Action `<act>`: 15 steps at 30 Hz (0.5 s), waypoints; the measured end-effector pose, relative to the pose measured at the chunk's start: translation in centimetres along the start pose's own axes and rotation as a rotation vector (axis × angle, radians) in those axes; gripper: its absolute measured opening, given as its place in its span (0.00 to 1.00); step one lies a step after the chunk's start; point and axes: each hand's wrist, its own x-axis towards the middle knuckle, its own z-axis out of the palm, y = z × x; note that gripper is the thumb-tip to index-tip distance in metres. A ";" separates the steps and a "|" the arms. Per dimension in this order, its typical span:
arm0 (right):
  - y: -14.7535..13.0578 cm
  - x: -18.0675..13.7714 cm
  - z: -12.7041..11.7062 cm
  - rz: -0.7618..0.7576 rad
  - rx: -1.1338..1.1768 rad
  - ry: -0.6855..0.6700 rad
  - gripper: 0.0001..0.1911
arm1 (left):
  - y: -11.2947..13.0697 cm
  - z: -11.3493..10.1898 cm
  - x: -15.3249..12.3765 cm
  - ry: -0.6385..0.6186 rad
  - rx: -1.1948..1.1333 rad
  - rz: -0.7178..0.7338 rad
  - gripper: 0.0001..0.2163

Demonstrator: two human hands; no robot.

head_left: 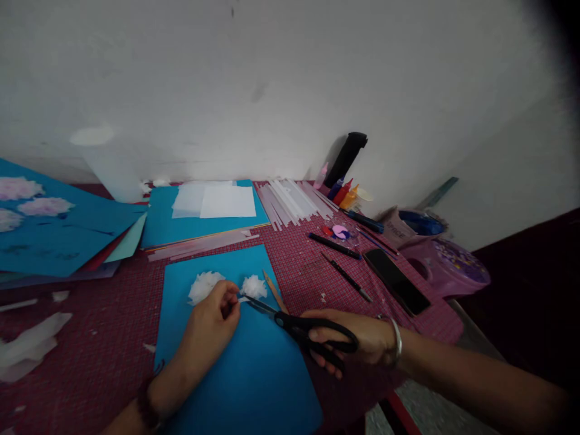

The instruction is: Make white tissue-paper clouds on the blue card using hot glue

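Scissors (293,326) over the right part of the blue sheet (254,374), gripped by the right hand (353,333), fingers and thumb about the black handles, blades pointing toward the left hand (212,320). Left hand over the middle of the blue sheet, thumb and fingertips pinched on a small white paper scrap (243,299), blade tips right at it; contact between blades and scrap too small to tell. On the upper half of the blue sheet, a larger white tuft (203,285) at the left, partly behind the left hand, and a smaller white tuft (254,287) at the right. At the right edge of the blue sheet, a tan pointed stick (274,291). To the right of the blue sheet, on the cloth-covered bench (113,338), a marker (335,246), a brush (348,278) and a phone (396,281). Beyond the blue sheet, white papers (229,200), pale strips (294,202) and, farther right, 4 paint bottles (343,191). To the left of the blue sheet, crumpled paper (31,348).
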 end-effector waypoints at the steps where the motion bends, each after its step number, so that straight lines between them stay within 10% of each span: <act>1: 0.0 0.1 0.0 -0.001 0.004 0.005 0.25 | -0.1 0.0 0.0 -0.007 0.002 0.002 0.07; 15: -0.2 0.6 0.3 -0.022 -0.085 0.042 0.25 | 0.2 -0.1 -0.1 -0.066 0.062 -0.009 0.08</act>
